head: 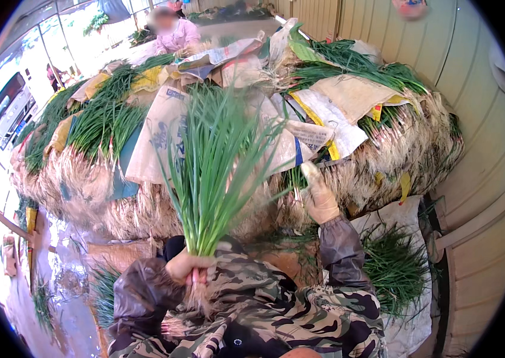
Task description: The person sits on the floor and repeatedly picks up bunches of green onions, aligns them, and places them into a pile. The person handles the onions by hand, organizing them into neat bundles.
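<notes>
My left hand [191,267], in a pale glove, is closed around the lower stems of a bunch of green onions [207,197]. The bunch stands upright, its leaves fanned out above and its stringy roots [199,297] hanging below the fist. Some leaf tips are blurred. At the right, my gloved right hand [321,199] is raised with fingers extended and nothing seen in its grasp. Just behind it rises a large heap of green onions [346,183], roots facing outward. Printed woven sacks [158,134] partly cover the heap.
Loose green leaves [395,268] lie on a pale sheet [409,331] at my right, and more leaves [105,291] lie at my left. A corrugated wall [476,179] borders the right side. Beyond the heap is another person [178,36]. Wet floor [69,277] extends at left.
</notes>
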### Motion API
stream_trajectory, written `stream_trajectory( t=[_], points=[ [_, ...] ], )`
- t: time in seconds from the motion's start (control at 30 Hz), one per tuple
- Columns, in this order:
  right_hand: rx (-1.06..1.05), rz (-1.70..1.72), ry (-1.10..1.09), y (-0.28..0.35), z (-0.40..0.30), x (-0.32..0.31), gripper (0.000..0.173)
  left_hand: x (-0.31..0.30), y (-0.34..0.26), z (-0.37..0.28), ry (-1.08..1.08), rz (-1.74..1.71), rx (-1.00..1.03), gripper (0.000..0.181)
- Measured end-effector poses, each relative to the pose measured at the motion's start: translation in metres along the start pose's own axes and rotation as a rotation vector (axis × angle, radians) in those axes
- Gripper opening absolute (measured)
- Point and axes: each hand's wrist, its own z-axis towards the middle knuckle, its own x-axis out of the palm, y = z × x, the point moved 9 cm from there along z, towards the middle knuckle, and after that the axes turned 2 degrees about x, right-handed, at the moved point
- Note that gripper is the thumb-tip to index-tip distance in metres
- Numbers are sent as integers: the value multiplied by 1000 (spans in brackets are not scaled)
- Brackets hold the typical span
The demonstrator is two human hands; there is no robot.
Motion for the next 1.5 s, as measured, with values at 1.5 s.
stream_trajectory(
  t=[1.5],
  points=[
    [-134, 26, 53, 105, -78, -4, 8, -26, 156, -105, -25, 219, -298, 19]
  ],
)
